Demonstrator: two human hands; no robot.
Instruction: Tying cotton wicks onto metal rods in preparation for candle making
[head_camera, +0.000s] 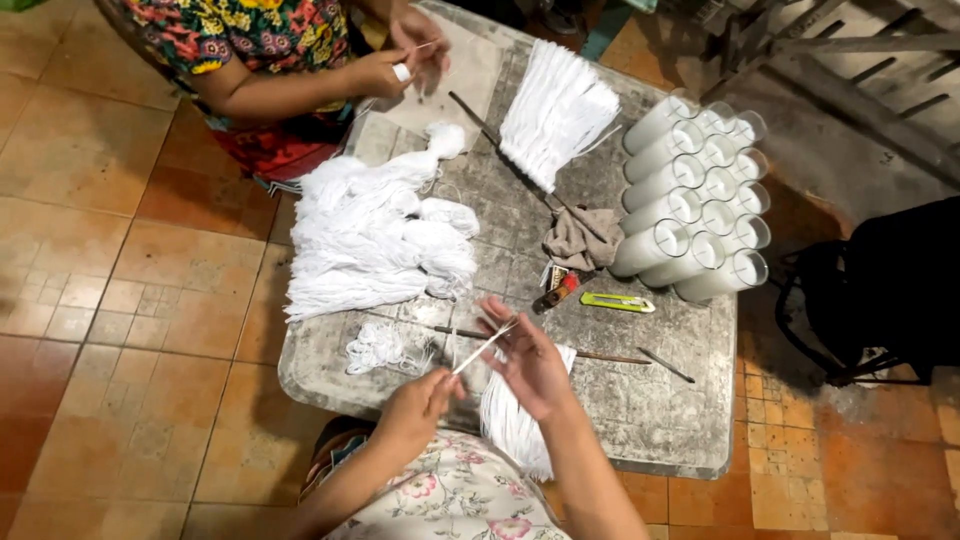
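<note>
My left hand (420, 405) and my right hand (527, 358) hold one stiff white wick (483, 347) stretched between their fingers, above the near edge of the grey table (655, 405). Under my right wrist a bundle of cut white wicks (512, 425) hangs over the table edge. A small loose tangle of white string (383, 347) lies just left of my hands. A thin dark rod (610, 357) lies on the table beyond my right hand.
A big heap of white string (375, 235) covers the table's left side. Across the table another person's hands (405, 55) pinch a wick. A fan of white wicks (555, 110), a grey rag (583, 237), a green cutter (617, 302) and several stacked glass candles (695, 195) lie to the right.
</note>
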